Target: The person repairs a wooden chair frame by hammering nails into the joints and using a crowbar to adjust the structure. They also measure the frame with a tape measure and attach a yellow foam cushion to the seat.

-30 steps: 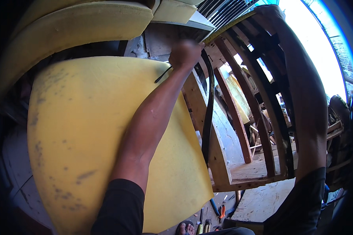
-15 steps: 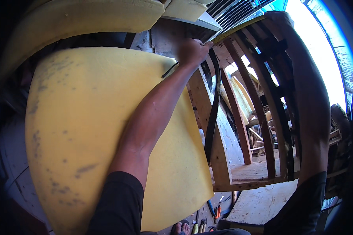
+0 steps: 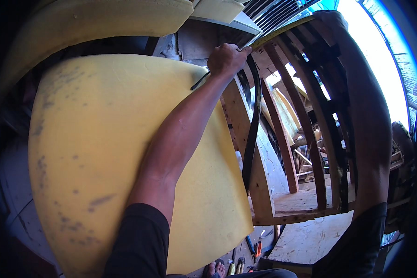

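The left hand (image 3: 227,59) is closed in a fist at the top corner of the wooden frame (image 3: 259,176), pinching one end of a yellow tape (image 3: 282,32) and a dark pencil-like stick (image 3: 200,81) that juts down-left from the fist. The tape runs up and to the right, its long axis following the frame's top rail, to the right hand (image 3: 331,18) high at the far corner. That hand is small and against bright light, so whether its fingers are closed on the tape cannot be told.

A big yellow foam sheet (image 3: 92,153), stained with grey spots, leans against the frame under the left forearm, long side up and down; its lower edge is cut off by the picture. A black strap (image 3: 251,134) hangs down along the frame's near post. More foam (image 3: 102,21) curves overhead. Small tools (image 3: 257,250) lie on the floor by a bare foot (image 3: 211,269), too small to make out
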Available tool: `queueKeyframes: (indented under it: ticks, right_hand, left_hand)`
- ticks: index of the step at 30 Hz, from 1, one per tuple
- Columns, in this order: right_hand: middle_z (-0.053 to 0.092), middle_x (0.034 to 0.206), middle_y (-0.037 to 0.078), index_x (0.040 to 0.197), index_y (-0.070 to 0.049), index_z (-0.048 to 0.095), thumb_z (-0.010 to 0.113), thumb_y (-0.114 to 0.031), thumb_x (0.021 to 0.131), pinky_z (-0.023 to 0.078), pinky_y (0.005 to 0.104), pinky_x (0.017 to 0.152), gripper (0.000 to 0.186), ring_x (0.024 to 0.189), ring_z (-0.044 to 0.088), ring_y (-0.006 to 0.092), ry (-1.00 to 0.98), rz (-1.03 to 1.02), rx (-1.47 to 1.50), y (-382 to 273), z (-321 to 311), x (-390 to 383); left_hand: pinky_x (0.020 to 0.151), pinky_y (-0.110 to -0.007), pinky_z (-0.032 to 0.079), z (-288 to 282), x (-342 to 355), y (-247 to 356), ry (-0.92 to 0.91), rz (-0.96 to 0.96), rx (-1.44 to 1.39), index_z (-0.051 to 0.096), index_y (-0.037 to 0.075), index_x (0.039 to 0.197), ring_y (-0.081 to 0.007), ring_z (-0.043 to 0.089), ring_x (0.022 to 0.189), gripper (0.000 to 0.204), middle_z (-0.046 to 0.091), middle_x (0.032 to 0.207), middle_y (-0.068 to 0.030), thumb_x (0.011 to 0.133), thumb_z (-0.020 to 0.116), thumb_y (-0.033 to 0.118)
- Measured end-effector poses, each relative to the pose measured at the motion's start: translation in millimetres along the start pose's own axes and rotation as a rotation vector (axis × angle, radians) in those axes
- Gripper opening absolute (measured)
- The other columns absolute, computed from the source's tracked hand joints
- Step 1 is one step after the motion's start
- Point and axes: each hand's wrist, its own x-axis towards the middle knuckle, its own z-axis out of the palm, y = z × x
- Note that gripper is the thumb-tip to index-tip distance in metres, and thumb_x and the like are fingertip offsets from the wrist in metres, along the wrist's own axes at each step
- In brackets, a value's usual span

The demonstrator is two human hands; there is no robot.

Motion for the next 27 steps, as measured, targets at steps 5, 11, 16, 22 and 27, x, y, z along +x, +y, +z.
queueKeyframes:
  ticks: [5,11,16,22,27]
  right_hand:
    - [0.076,0.100,0.001,0.104,-0.027,0.079,0.077,-0.054,0.077,0.052,0.0331,0.089,0.038,0.095,0.070,0.0170,-0.135,-0.002,0.049,93,-16,50]
    - [0.076,0.096,0.002,0.099,-0.019,0.079,0.072,-0.042,0.083,0.053,0.0311,0.080,0.029,0.087,0.070,0.0162,0.024,-0.336,0.211,37,-1,1]
    - [0.075,0.092,0.001,0.094,-0.010,0.078,0.072,-0.016,0.082,0.059,0.0273,0.068,0.014,0.077,0.070,0.0136,0.038,-0.135,0.218,125,1,40]
    - [0.068,0.087,0.002,0.093,-0.010,0.078,0.071,-0.019,0.086,0.054,0.0326,0.065,0.014,0.078,0.061,0.0138,-0.037,-0.226,0.618,87,-109,-77]
    - [0.076,0.100,0.004,0.108,-0.011,0.077,0.072,-0.034,0.089,0.051,0.0301,0.086,0.029,0.095,0.069,0.0172,0.055,-0.073,0.396,179,-184,-196]
  left_hand:
    - [0.086,-0.044,0.055,29,-19,18,-0.077,0.021,-0.049,0.077,0.024,0.107,-0.0307,0.069,0.104,0.055,0.074,0.108,-0.0080,0.081,0.063,0.071]
    - [0.083,-0.044,0.055,12,-4,5,0.002,0.037,-0.023,0.078,0.023,0.098,-0.0307,0.070,0.097,0.058,0.075,0.097,-0.0083,0.080,0.061,0.075]
    - [0.072,-0.042,0.051,36,-37,19,-0.047,0.186,-0.125,0.078,0.018,0.083,-0.0305,0.070,0.083,0.062,0.073,0.080,-0.0070,0.080,0.060,0.077]
    - [0.067,-0.029,0.044,-30,-57,43,-0.290,0.268,-0.298,0.073,0.004,0.079,-0.0120,0.057,0.069,0.053,0.063,0.069,-0.0009,0.089,0.069,0.056]
    - [0.059,-0.024,0.036,14,-191,69,-0.447,0.262,-0.517,0.071,0.002,0.077,-0.0055,0.046,0.065,0.045,0.056,0.067,0.0038,0.091,0.073,0.046]
